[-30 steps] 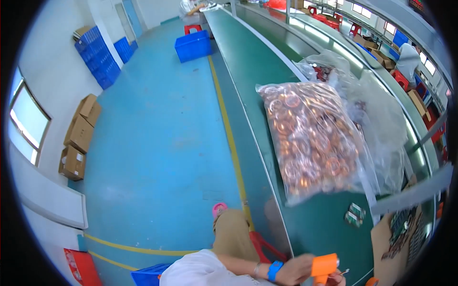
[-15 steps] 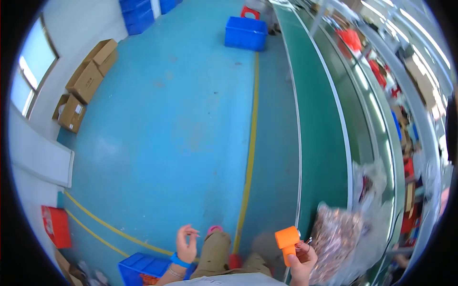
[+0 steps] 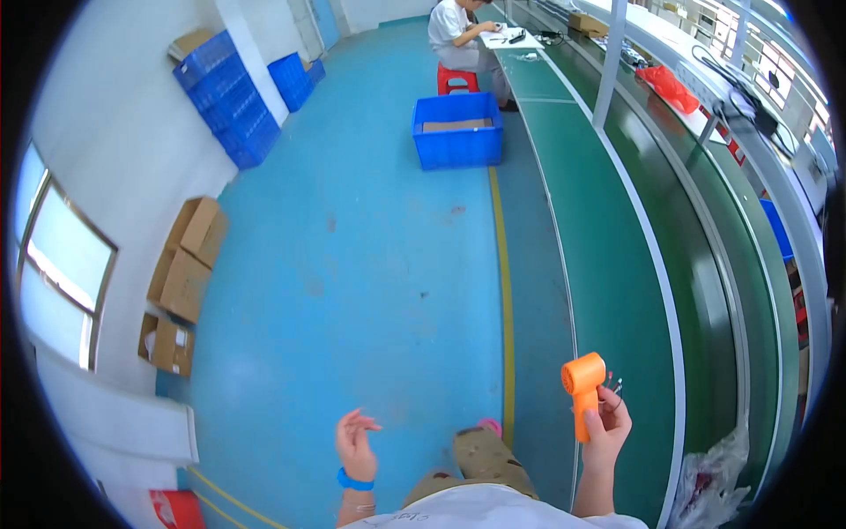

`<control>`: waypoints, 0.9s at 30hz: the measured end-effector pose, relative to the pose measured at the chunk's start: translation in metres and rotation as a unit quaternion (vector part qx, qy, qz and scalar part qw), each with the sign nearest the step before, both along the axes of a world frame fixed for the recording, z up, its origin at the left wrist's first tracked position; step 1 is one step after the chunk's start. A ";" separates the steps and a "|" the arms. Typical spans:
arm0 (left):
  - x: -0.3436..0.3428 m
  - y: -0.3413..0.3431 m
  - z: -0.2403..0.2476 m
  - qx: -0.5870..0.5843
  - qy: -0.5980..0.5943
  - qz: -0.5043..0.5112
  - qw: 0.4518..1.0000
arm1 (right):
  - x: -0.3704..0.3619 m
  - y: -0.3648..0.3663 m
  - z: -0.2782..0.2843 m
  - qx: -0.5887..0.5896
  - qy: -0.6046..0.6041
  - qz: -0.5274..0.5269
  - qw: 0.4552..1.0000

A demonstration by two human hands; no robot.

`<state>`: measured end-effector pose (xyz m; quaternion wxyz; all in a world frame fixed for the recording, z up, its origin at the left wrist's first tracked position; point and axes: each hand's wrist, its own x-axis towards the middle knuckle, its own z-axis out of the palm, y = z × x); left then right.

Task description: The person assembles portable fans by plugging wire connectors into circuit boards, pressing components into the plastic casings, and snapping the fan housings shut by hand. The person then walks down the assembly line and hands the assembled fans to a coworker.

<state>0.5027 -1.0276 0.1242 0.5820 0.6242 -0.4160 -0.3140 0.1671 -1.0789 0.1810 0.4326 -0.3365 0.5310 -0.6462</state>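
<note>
My right hand is closed round the handle of an orange handheld fan, shaped like a small hair dryer with a round, slotted end. Thin loose wires stick out by my fingers. The fan is upright, above the near edge of the green workbench. On the left, my left hand hangs over the blue floor with its fingers apart and loosely bent, nothing in it. A blue band circles that wrist.
A blue crate stands ahead beside the bench, before a seated person on a red stool. Cardboard boxes and stacked blue crates line the left wall. A clear plastic bag lies at lower right.
The view has tilted up and moved forward along the bench; the seated person now shows. My right hand has raised the fan and turned its slotted end into sight. The large filled bag has left view.
</note>
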 end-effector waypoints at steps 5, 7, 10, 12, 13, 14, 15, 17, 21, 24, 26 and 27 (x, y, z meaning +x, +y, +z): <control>0.088 -0.115 -0.006 0.026 -0.119 0.183 0.976 | 0.023 -0.198 0.033 -0.044 0.007 0.031 0.999; 0.108 -0.182 -0.022 0.033 -0.091 0.224 0.970 | 0.027 -0.275 0.029 -0.048 0.042 0.018 0.998; 0.147 -0.304 -0.090 0.029 -0.049 0.226 0.973 | 0.051 -0.383 0.044 -0.010 0.071 0.009 0.997; 0.132 -0.416 -0.085 0.040 -0.050 0.167 0.984 | 0.048 -0.457 0.038 -0.021 0.060 0.020 0.998; 0.114 -0.478 -0.069 0.024 -0.056 0.150 0.987 | 0.048 -0.500 0.039 -0.026 0.064 0.015 0.997; 0.100 -0.535 -0.045 -0.002 -0.038 0.094 0.995 | 0.046 -0.537 0.043 -0.029 0.085 0.032 0.995; 0.083 -0.593 -0.024 -0.031 -0.008 0.052 0.998 | 0.046 -0.577 0.046 -0.022 0.081 0.043 0.996; 0.070 -0.682 0.011 -0.060 0.017 -0.002 0.998 | 0.051 -0.645 0.052 -0.018 0.076 0.052 0.996; 0.059 -0.839 0.006 -0.093 -0.043 -0.045 0.994 | 0.034 -0.836 0.025 -0.033 0.068 0.070 0.995; 0.087 -0.902 -0.068 -0.003 -0.064 0.056 0.996 | 0.023 -0.982 0.008 -0.052 0.096 0.099 0.989; 0.118 -0.895 -0.097 0.062 -0.037 0.088 0.993 | 0.033 -1.055 0.014 -0.043 0.089 0.090 0.991; 0.126 -0.897 -0.106 0.075 -0.014 0.097 0.992 | 0.035 -1.099 0.011 -0.041 0.098 0.087 0.991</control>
